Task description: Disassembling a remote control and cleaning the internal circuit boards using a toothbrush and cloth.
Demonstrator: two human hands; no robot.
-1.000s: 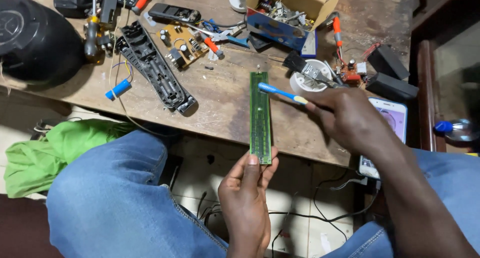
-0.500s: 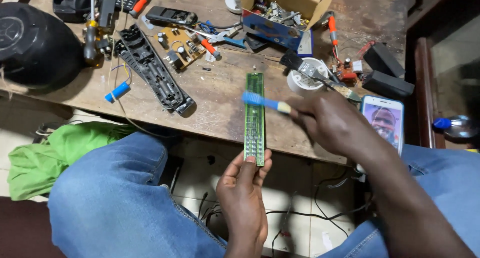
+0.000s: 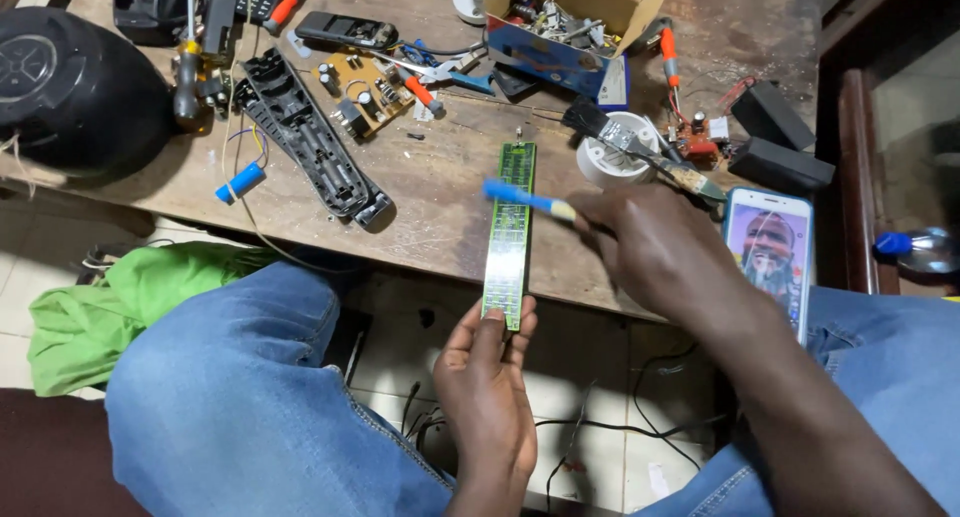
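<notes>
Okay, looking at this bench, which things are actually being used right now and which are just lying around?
In use:
left hand, gripping the lower end of the long green circuit board
right hand, holding the blue toothbrush across the board

Lying about:
black remote shell
cardboard box of parts
phone
paintbrush
green cloth

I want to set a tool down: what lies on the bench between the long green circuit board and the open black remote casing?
In the head view, only bare scuffed wood separates the green circuit board from the black remote casing.
</notes>
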